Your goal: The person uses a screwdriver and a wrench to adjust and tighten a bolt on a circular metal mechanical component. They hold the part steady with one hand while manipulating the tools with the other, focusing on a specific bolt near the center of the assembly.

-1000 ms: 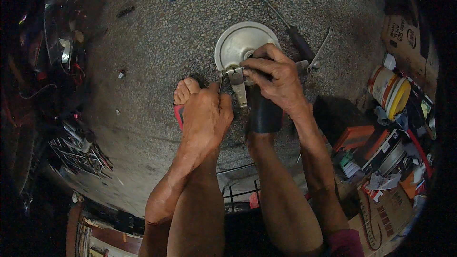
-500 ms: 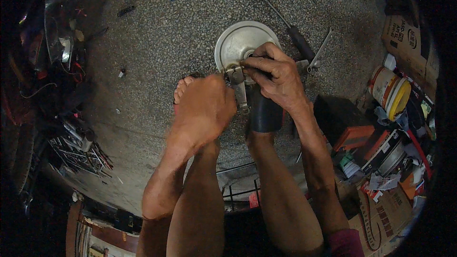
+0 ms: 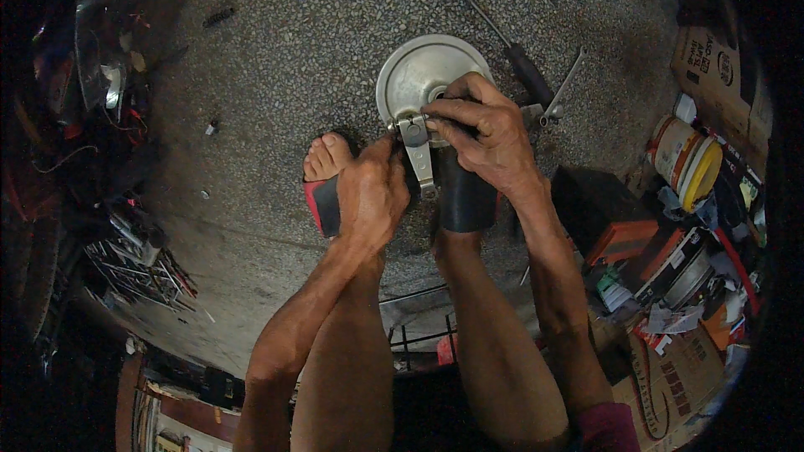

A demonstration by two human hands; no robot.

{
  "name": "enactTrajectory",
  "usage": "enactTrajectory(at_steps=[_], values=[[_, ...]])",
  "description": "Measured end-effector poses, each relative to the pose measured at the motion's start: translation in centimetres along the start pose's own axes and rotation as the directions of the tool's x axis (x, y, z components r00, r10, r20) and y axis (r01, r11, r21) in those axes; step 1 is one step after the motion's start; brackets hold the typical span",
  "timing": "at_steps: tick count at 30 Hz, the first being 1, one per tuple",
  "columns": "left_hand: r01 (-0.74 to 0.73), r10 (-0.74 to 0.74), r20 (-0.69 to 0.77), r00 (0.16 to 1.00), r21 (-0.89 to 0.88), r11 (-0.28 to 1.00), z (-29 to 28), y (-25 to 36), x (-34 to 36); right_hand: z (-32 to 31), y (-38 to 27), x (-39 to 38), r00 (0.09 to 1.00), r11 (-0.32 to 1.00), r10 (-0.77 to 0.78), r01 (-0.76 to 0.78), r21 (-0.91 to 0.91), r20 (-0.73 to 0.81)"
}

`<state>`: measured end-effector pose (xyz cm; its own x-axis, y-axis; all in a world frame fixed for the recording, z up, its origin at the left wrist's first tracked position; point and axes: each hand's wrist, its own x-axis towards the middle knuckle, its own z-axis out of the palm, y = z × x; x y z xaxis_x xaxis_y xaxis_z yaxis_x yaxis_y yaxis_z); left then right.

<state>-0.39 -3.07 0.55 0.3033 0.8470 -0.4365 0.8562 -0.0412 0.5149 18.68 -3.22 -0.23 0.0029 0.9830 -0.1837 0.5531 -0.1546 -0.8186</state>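
Note:
A round silver metal plate, looking like a brake plate (image 3: 410, 75), rests near my right foot. A flat metal lever arm (image 3: 419, 163) with holes runs from its near edge toward me. My right hand (image 3: 490, 134) is closed at the plate's near right side, thumb and fingers pinching by the top of the lever. At the left of the lever's clamped end, my left hand (image 3: 373, 192) is closed, its fingertips close to a small bolt end (image 3: 391, 126). Whatever the left fingers hold is hidden behind the hand.
A black-handled screwdriver (image 3: 528, 71) and a spanner (image 3: 569, 84) lie beyond my right hand. Cardboard boxes, a yellow-lidded tub (image 3: 703, 176) and clutter line the right. At left lie loose tools (image 3: 151, 272) and a clear curved panel (image 3: 126, 33). My feet flank the work.
My left hand has turned and shifted slightly down and left, uncovering my left foot and more of the lever arm. The right hand and the plate have hardly moved.

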Motion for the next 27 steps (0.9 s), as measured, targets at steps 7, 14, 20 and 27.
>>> enactTrajectory(at_steps=[7,14,20,27], values=[[-0.009,0.008,-0.011,1.0,-0.059,0.998,-1.4,-1.0,-1.2,0.1,0.0,-0.1,1.0,1.0,-0.001,0.001,0.011,-0.01],[-0.057,0.055,-0.028,0.998,-0.083,0.995,-3.2,1.5,-0.3,0.1,0.1,0.0,1.0,1.0,-0.006,0.006,0.013,-0.005],[-0.094,0.095,0.045,0.994,-0.035,0.995,-3.7,1.3,0.6,0.1,0.0,0.1,1.0,1.0,-0.016,0.016,-0.002,-0.018],[0.027,0.01,0.242,0.97,-0.149,0.988,-5.3,2.1,1.9,0.1,0.2,-0.1,1.0,1.0,-0.012,0.012,0.002,-0.012]])
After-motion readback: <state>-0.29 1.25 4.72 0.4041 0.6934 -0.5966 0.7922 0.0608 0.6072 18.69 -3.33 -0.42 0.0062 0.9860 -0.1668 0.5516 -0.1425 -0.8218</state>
